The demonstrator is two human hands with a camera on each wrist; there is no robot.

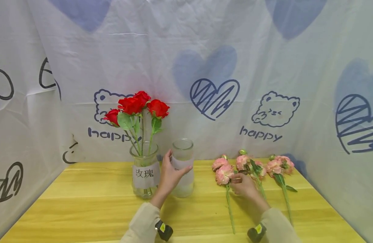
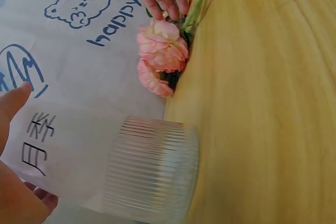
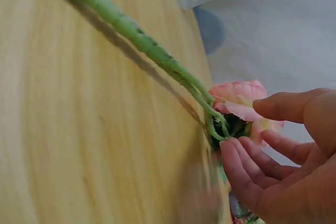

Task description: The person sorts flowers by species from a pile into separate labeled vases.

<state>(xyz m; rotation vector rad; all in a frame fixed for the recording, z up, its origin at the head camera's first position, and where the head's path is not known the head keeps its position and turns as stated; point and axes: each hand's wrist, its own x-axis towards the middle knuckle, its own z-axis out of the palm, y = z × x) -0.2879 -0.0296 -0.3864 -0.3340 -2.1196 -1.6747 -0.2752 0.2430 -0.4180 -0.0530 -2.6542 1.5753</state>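
Note:
My left hand (image 1: 171, 172) holds a clear glass vase (image 1: 184, 187), fingers around its left side and thumb across the front. In the left wrist view, this vase has a ribbed base (image 2: 152, 166) and a white label (image 2: 68, 145) with dark characters. My right hand (image 1: 244, 185) is at the leftmost pink flower (image 1: 224, 173), which lies on the table. In the right wrist view, its fingertips (image 3: 231, 148) are at the green stem (image 3: 142, 40) just below the bloom. The thumb stands apart from the fingers; whether they touch the stem I cannot tell.
A second glass vase (image 1: 145, 192) with a labelled front stands on the left and holds several red roses (image 1: 131, 105). More pink flowers (image 1: 274, 167) lie on the right of the wooden table (image 1: 92, 202). A printed white curtain (image 1: 162, 67) hangs behind.

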